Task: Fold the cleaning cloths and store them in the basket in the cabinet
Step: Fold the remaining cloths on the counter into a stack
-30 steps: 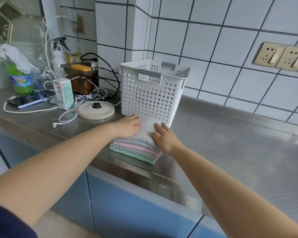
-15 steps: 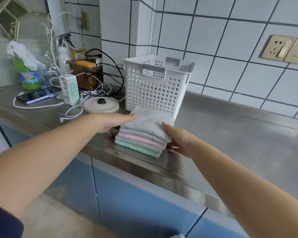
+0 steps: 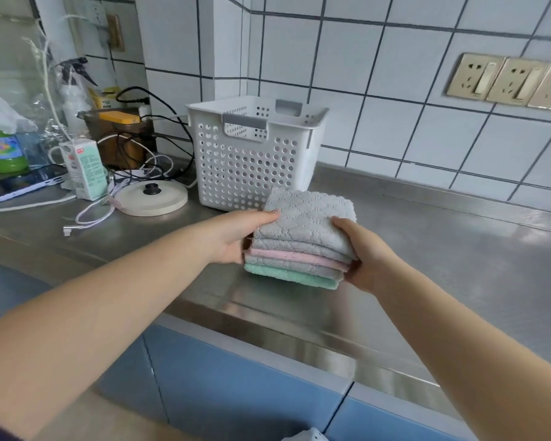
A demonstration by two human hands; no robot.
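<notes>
Now both the left hand (image 3: 236, 240) and right hand (image 3: 368, 259) clasp opposite sides of the stack of folded cloths (image 3: 303, 240) just in front of the basket (image 3: 252, 154); soft, light and floppy, it probably needs support from beneath

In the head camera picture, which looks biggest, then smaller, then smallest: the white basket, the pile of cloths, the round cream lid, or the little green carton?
1. white basket
2. pile of cloths
3. round cream lid; flat and farther away, so nearly tied with the pile
4. little green carton
</notes>
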